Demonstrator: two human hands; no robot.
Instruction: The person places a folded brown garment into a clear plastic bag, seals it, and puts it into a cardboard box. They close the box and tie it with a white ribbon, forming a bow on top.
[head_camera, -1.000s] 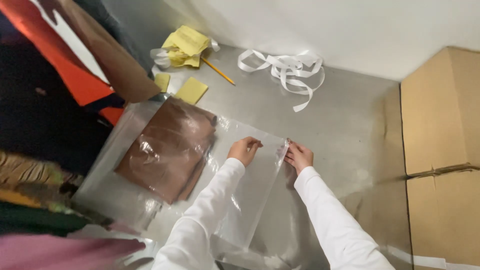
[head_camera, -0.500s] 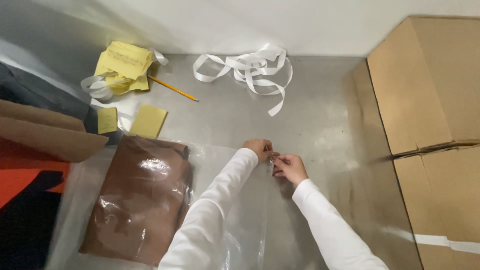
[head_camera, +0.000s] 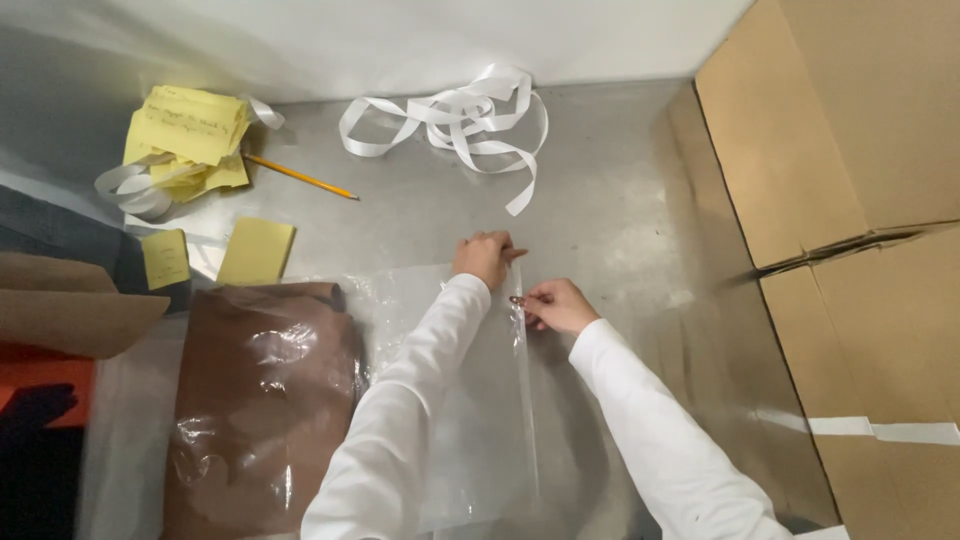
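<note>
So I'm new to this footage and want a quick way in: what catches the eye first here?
Two hands in white sleeves meet mid-frame on a clear plastic bag: the left hand presses its top corner, the right hand pinches its edge. Inside the bag, to the left, lies a folded brown item. Beyond, loose white ribbon curls on the metal table, with yellow notes far left.

You've got two hands on one clear plastic bag (head_camera: 470, 400) — left hand (head_camera: 483, 255), right hand (head_camera: 558, 305). One folded brown garment (head_camera: 260, 400) inside. One pencil (head_camera: 298, 176), one tangle of white strips (head_camera: 455, 120), two loose yellow notes (head_camera: 257, 250), one yellow note pile (head_camera: 192, 135) — two cardboard boxes (head_camera: 830, 150).
</note>
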